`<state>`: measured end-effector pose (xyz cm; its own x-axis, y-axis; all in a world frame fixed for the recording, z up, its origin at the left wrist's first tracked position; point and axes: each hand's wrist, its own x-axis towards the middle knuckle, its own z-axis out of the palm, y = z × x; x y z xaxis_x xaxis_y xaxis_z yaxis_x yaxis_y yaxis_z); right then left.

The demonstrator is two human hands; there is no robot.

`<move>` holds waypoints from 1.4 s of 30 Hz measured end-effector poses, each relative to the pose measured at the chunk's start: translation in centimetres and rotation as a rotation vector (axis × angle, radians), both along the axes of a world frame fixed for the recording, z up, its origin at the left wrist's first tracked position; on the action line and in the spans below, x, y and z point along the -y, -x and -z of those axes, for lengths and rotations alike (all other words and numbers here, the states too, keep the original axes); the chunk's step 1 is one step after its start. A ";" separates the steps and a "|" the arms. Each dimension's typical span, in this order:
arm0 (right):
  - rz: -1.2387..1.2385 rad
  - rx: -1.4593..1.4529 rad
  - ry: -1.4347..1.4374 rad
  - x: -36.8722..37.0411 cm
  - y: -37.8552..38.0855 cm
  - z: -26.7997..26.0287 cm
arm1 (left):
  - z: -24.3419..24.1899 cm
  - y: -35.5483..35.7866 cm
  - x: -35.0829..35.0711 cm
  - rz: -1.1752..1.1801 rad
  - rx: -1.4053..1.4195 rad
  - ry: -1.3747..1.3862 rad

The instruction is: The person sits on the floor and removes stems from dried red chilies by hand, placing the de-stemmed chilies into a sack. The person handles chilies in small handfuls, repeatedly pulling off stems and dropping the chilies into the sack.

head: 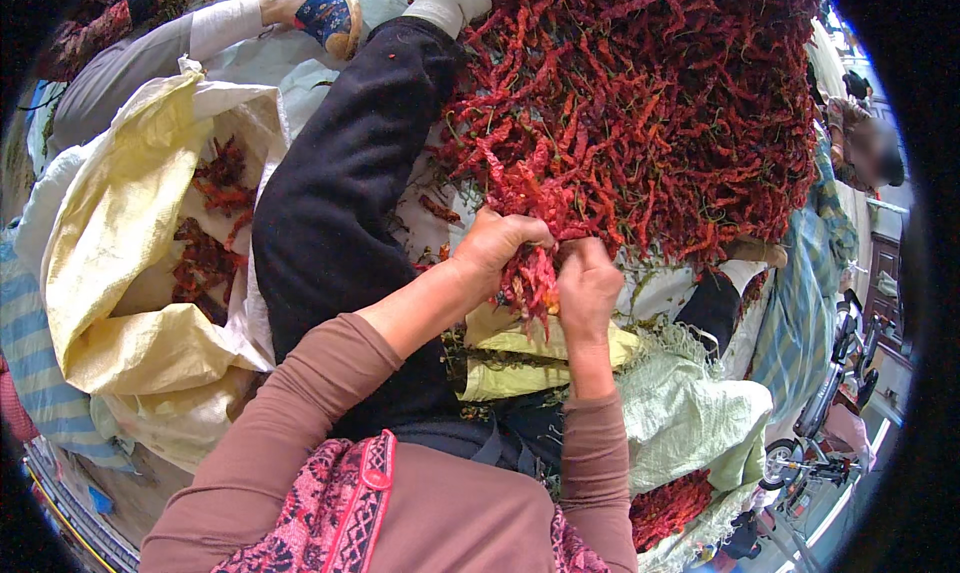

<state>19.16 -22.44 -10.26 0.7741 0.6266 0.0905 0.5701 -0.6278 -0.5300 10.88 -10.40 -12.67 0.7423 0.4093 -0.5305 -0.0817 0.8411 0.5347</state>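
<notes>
Between my two hands is a bunch of dried red chilli peppers [531, 277], its tips pointing down towards my lap. My left hand [499, 247] is closed around the bunch from the left side. Against its right side, my right hand [591, 284] has its fingers curled in on the peppers; what lies inside those fingers is hidden. A large heap of dried red chilli peppers [637, 115] rises directly beyond both hands. Below them, a yellow woven cloth [517, 378] with plant scraps on it lies across my lap.
To the left, an open yellow-white woven sack [120, 235] holds some dried chillies [206, 265]. Chillies [671, 509] also lie by a pale green woven sack [682, 415] at right. Another person's shoe [330, 18] is at top left. A motorbike [814, 423] stands far right.
</notes>
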 end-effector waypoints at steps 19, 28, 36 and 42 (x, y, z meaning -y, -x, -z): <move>-0.026 -0.863 -0.394 -3.5 -0.5 -1.8 | 0.8 -1.0 0.5 -0.087 0.276 -0.488; 0.097 -0.697 -0.408 -2.3 -0.1 0.4 | -0.4 -0.1 -2.4 0.234 0.104 -0.134; 0.119 -0.743 -0.500 -2.9 1.3 -0.9 | -0.7 0.5 -2.9 0.337 0.244 0.128; -0.080 -0.758 -0.523 -3.7 0.7 -0.6 | -0.3 0.3 -2.1 0.143 0.312 0.035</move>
